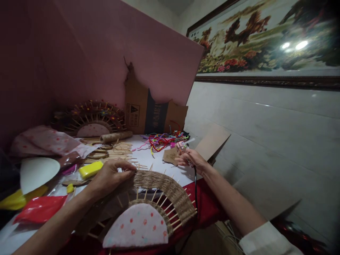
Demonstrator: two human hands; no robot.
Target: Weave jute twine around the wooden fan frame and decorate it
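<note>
My left hand (114, 176) pinches the upper edge of a half-round woven fan (162, 180) of twine and thin wooden sticks. A half circle of white cloth with red dots (140, 226) covers the fan's centre, and stick ends poke out past the outer band. Over the table to the right, my right hand (192, 160) is wrapped round a small glue gun (183, 148). A pale stick juts from it and a black cord (196, 191) hangs down. Beneath the glue gun lies a torn piece of brown cardboard (170, 156).
Behind stand a finished-looking fan (92, 130) and torn cardboard (136, 106). Coloured fuzzy stems (162, 141), a twine roll (115, 136) and wooden sticks (119, 150) lie in the middle. At left are dotted cloth (45, 140), a white half disc (39, 173), yellow (90, 170) and red packets (39, 209).
</note>
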